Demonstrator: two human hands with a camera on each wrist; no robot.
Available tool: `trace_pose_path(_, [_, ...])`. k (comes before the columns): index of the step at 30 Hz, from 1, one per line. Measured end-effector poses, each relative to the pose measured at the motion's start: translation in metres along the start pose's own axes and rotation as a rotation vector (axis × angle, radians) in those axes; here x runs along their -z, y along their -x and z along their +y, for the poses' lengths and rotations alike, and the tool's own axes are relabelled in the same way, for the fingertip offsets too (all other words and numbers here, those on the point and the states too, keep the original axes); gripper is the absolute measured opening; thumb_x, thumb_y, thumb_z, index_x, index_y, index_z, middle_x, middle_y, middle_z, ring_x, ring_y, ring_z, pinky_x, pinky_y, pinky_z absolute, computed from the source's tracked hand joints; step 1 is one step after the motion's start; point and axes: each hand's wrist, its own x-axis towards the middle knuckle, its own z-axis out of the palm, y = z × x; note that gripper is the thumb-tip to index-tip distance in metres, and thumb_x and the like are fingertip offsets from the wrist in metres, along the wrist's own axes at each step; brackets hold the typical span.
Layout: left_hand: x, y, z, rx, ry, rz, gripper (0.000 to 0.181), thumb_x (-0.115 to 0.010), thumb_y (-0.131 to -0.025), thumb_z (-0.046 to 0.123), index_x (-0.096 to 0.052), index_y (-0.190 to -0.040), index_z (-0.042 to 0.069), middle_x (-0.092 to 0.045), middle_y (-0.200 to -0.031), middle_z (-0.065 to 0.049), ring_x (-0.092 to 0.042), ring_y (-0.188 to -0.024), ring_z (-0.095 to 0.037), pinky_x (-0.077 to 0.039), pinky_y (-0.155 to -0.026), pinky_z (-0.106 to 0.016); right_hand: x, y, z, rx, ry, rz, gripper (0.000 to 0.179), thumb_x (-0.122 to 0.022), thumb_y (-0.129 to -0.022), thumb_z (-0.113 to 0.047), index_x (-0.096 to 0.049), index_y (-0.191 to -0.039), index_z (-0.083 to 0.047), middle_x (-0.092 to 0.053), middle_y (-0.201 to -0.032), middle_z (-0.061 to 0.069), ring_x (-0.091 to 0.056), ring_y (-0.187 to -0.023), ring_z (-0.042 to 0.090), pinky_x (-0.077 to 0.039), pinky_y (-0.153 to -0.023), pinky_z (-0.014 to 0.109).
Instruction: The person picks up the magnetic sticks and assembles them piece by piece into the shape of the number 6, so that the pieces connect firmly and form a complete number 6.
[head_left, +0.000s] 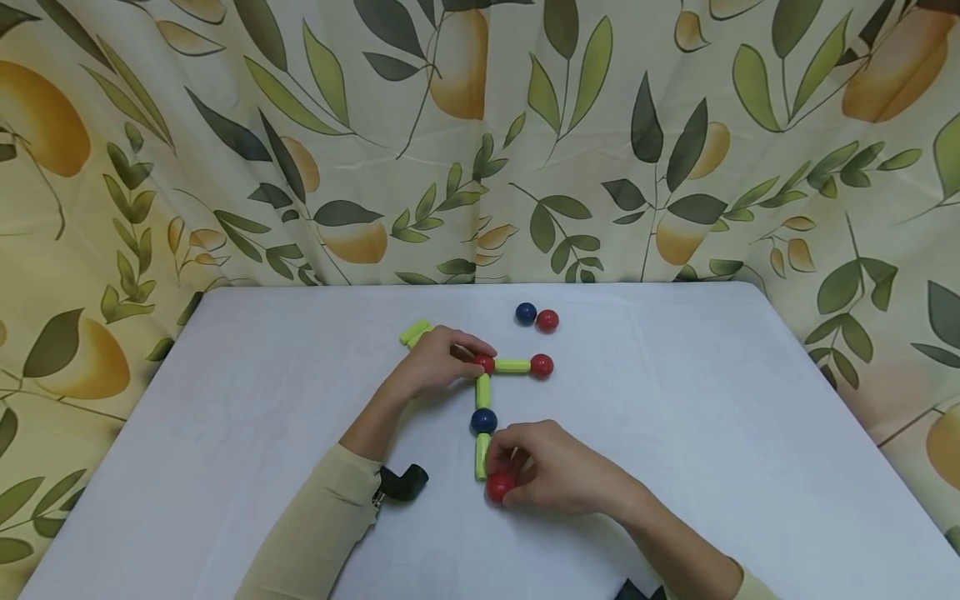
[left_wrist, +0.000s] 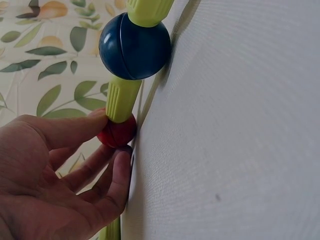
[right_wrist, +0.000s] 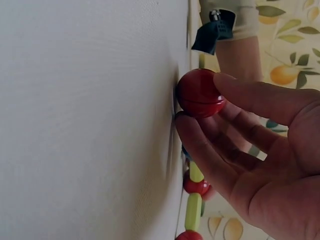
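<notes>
My left hand (head_left: pixel 435 362) pinches a red ball (head_left: pixel 485 363) at the corner of an L-shaped chain of balls and yellow-green rods. From that ball one rod (head_left: pixel 513 366) runs right to another red ball (head_left: pixel 542 366). A second rod (head_left: pixel 483 392) runs toward me to a dark blue ball (head_left: pixel 483 421), followed by a third rod (head_left: pixel 482 460). In the left wrist view the thumb lies against the corner red ball (left_wrist: pixel 119 134). Near the last rod's free end, my right hand (head_left: pixel 566 471) holds a red ball (right_wrist: pixel 199 94) between thumb and fingers.
A loose blue ball (head_left: pixel 526 313) and red ball (head_left: pixel 547 321) lie side by side near the table's far edge. Spare yellow-green rods (head_left: pixel 415 332) lie partly behind the left hand. A black wrist camera (head_left: pixel 405 483) sticks out from the left sleeve over the white table (head_left: pixel 187 467).
</notes>
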Motion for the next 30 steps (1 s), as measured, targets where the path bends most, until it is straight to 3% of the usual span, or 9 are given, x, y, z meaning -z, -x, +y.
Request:
trace_pose_path(13, [0.0,-0.002,-0.001,-0.007,-0.003,-0.002,0.022,-0.078,-0.093,0.013,-0.082,-0.112,0.025,-0.076,-0.113,0.004,-0.065,-0.104,-0.019,-0.057,-0.089,-0.031,-0.006,-0.001,-0.003,0.024,-0.012,-0.005,0.031,-0.085,-0.084,-0.009,-0.074,-0.113,-0.014,-0.07,-0.096,-0.003,-0.07,-0.085,0.011,-0.06,-0.079,0.024])
trace_pose_path(30, [0.0,-0.001,-0.002,-0.019,0.002,0.001,0.022,-0.079,-0.093,0.013,-0.082,-0.113,0.022,-0.076,-0.113,0.003,-0.066,-0.103,-0.019,-0.057,-0.089,-0.031,-0.011,-0.002,-0.004,0.003,0.007,0.016,0.029,-0.087,-0.083,-0.011,-0.075,-0.11,-0.013,-0.07,-0.092,-0.004,-0.068,-0.083,0.011,-0.059,-0.077,0.023])
